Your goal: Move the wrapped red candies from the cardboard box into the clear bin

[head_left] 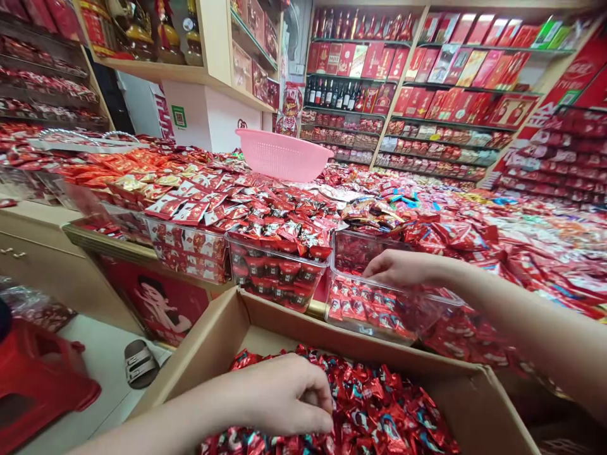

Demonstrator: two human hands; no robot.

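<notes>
My left hand [296,395] is low over the open cardboard box [294,316], above a heap of red-wrapped candies [374,411]. Its thumb and fingers curl together, and whatever may be between them is hidden. My right hand [401,266] dips into a clear plastic bin [374,328] beyond the box. Its fingers press together and point down; their tips and anything in them do not show. Rows of small red packets [355,302] lie inside that bin, below my right hand.
Left of that bin stands a clear bin of black-and-red packets [279,265]. A pink basket [284,155] rests on the candy display behind. Shelves of bottles and boxes [360,60] line the back wall. A red stool [40,379] and a sandal [141,364] are on the floor at left.
</notes>
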